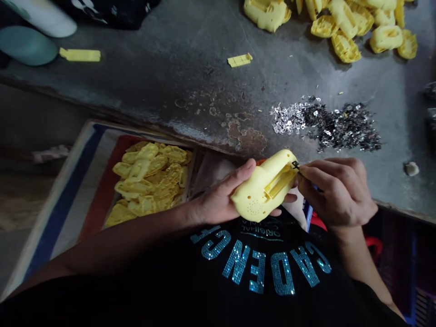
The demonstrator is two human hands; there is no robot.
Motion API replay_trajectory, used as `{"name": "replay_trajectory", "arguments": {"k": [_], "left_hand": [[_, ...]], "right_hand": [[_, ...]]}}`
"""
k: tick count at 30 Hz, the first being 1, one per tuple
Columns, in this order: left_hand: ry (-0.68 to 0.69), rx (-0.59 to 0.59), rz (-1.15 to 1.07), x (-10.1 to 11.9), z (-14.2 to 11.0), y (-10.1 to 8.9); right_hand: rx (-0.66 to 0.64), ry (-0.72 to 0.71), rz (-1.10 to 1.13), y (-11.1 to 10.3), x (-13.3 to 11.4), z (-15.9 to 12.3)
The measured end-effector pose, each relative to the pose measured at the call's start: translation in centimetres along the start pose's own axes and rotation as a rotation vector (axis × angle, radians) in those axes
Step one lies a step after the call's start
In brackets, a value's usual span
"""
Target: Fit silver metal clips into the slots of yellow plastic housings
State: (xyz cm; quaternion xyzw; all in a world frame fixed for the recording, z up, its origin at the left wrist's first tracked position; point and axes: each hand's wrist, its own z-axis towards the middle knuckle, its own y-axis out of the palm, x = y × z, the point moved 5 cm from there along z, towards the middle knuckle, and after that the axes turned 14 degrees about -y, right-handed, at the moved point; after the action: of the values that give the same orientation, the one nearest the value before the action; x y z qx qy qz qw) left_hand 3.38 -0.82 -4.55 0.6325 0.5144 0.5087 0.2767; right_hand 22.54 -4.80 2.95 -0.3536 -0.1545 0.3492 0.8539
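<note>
Head view: with the yellow shell (261, 182) gripped by the left hand (218, 197), the clip (295, 165) pinched by the right hand (339, 190) is seemingly being fitted, careful alignment needed next.

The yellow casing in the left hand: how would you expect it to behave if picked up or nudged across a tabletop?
The yellow casing is probably stiff, since it looks like moulded plastic. Its open slot suggests a hollow body, so likely light for its size. The smooth, rounded outside may make it rock when nudged.
</note>
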Motion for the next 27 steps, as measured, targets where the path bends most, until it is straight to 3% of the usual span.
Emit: {"name": "replay_trajectory", "arguments": {"k": [10,18,27], "left_hand": [[0.012,0.029,0.054,-0.3,0.1,-0.2],[-0.022,-0.069,0.042,-0.3,0.5,-0.1],[-0.03,-0.051,0.016,-0.4,0.7,0.1]], "right_hand": [[-0.064,-0.026,0.058,0.1,0.2,-0.5],[0.018,0.01,0.056,0.3,0.3,-0.6],[0.025,0.043,-0.016,0.7,-0.6,-1.3]]}}
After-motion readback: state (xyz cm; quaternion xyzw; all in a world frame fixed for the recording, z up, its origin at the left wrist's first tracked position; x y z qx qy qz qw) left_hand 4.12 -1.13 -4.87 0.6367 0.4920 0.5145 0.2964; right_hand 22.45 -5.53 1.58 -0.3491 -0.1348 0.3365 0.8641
